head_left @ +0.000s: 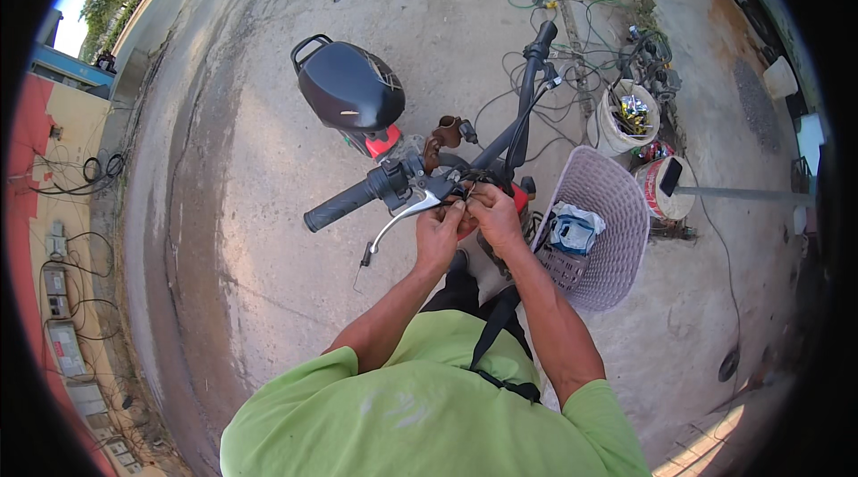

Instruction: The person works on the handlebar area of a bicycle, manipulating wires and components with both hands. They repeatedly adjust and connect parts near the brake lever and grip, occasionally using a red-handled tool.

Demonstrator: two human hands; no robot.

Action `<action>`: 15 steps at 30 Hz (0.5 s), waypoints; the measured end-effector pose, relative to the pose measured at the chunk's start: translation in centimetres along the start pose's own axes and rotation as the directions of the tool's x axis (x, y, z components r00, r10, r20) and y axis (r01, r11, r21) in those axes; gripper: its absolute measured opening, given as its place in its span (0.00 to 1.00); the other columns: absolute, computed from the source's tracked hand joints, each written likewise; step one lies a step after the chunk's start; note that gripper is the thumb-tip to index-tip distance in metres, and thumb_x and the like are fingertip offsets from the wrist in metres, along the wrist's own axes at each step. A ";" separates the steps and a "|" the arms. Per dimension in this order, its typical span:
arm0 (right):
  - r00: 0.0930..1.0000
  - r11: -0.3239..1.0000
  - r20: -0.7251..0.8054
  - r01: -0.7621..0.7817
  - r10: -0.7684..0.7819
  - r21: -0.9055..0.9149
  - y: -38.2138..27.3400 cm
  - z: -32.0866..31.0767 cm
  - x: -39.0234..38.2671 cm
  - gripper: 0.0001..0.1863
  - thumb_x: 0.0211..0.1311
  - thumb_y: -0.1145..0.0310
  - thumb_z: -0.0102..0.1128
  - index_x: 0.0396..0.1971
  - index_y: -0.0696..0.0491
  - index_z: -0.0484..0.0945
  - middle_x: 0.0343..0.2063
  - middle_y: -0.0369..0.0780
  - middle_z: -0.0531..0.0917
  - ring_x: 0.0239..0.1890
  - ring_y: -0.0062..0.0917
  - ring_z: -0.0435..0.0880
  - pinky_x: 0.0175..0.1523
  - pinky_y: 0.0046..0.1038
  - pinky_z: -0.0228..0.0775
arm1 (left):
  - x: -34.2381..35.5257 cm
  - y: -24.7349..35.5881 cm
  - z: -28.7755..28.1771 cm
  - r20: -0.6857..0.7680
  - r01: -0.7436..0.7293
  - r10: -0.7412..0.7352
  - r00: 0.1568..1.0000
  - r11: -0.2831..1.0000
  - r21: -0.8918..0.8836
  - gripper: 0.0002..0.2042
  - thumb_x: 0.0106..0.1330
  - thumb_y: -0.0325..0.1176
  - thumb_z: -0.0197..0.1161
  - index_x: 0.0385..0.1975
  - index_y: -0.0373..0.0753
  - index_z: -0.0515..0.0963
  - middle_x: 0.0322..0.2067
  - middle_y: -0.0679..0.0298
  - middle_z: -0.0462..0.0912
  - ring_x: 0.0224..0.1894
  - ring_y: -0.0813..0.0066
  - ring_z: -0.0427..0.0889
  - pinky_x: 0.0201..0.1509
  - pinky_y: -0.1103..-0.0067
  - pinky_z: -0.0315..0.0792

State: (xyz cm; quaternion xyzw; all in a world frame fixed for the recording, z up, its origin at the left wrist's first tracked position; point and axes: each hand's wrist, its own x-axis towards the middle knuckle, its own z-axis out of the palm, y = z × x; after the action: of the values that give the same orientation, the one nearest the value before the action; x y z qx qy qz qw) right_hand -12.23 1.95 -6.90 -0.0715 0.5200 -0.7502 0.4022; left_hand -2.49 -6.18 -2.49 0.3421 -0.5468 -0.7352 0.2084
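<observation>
In front of me stands a red and black two-wheeler with a dark handlebar [502, 145]. My left hand [438, 234] and my right hand [497, 216] meet at the handlebar's middle, fingers pinched close together. Thin dark wires show around the fingertips, but what exactly each hand grips is too small to tell. Left of my hands are a silver brake lever [391, 225] and a black rubber grip [341, 205]. The other grip [542, 37] points away at the far end. Beyond the bar is the black seat [351, 86].
A pale woven basket [617, 249] at right holds a blue and white package [576, 230]. Behind it stand a white bucket [609, 136] of tools and another bucket [651, 195] with a dark phone-like object [670, 175] on top. Cables [527, 75] trail over the concrete. Electrical boxes [65, 347] line the left wall.
</observation>
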 end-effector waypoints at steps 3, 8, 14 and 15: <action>0.998 0.997 -0.034 -0.056 0.058 0.055 0.1 -0.1 0.1 0.17 0.68 0.75 0.64 0.54 0.62 0.78 0.42 0.40 0.88 0.41 0.21 0.86 0.43 0.24 0.79 | -0.1 0.4 0.3 -0.019 0.004 -0.005 1.000 0.998 -0.059 0.10 0.77 0.32 0.59 0.38 0.32 0.82 0.28 0.65 0.85 0.26 0.82 0.81 0.33 0.83 0.76; 0.980 0.993 -0.159 -0.110 0.116 0.044 0.1 0.7 -0.2 0.16 0.67 0.75 0.65 0.52 0.63 0.79 0.38 0.39 0.87 0.36 0.19 0.85 0.38 0.23 0.78 | 0.0 -0.5 -0.3 -0.042 0.078 -0.083 0.996 0.990 -0.120 0.10 0.77 0.35 0.59 0.42 0.34 0.83 0.30 0.64 0.87 0.28 0.79 0.83 0.33 0.81 0.76; 0.974 0.992 -0.185 -0.124 0.129 0.038 -1.6 1.8 -0.9 0.10 0.67 0.70 0.66 0.41 0.60 0.82 0.32 0.37 0.86 0.30 0.18 0.83 0.34 0.21 0.74 | 0.5 -1.0 -0.7 -0.052 0.023 -0.019 0.998 0.996 0.084 0.12 0.78 0.36 0.59 0.43 0.33 0.83 0.31 0.63 0.87 0.29 0.80 0.82 0.34 0.81 0.76; 0.974 0.988 -0.173 -0.152 0.147 -0.013 -1.8 1.8 -0.8 0.11 0.67 0.68 0.66 0.42 0.59 0.82 0.32 0.36 0.86 0.30 0.17 0.82 0.34 0.21 0.73 | 0.5 -1.2 -0.9 -0.052 0.019 -0.013 0.999 0.994 0.108 0.12 0.78 0.36 0.58 0.44 0.33 0.82 0.32 0.63 0.87 0.30 0.80 0.81 0.35 0.81 0.76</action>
State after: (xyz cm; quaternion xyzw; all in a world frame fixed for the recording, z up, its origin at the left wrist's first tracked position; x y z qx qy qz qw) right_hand -11.73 1.48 -4.30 0.0275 0.5664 -0.7143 0.4102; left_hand -2.06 -6.73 -3.88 0.3759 -0.5775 -0.6972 0.1977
